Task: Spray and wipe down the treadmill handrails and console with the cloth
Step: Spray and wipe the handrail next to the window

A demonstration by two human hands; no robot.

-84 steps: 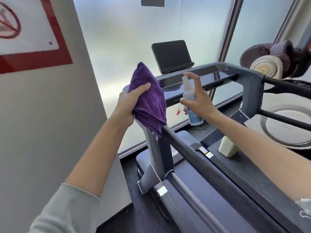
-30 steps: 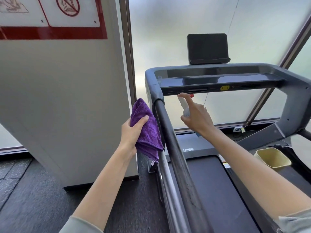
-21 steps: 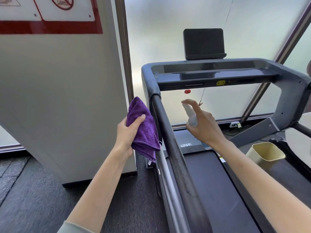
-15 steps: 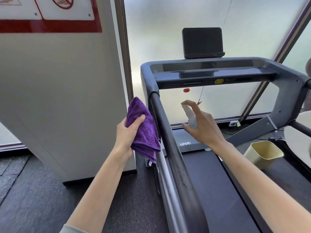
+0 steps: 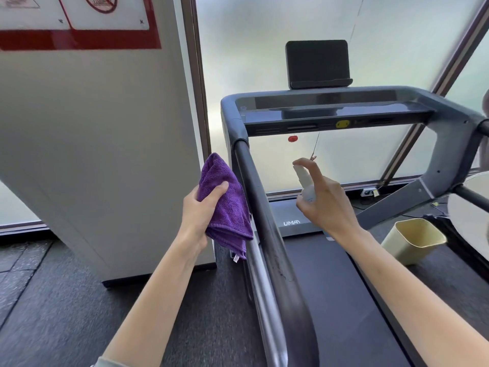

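My left hand grips a bunched purple cloth, held just left of the treadmill's dark left handrail, close to it. My right hand holds a small clear spray bottle to the right of that rail, index finger on its top, nozzle pointing toward the rail. The rail runs up to the grey console, which carries a black tablet holder. The right handrail shows only partly at the frame's right edge.
A white pillar with a red-bordered sign stands close on the left. A pale yellow bin sits on the floor right of the belt. Frosted windows fill the back. A red safety key hangs under the console.
Since 2.8 s ago the view has swung to face the console squarely, and both hands have come down from the console corner to the left handrail. In the last second they shifted slightly lower.
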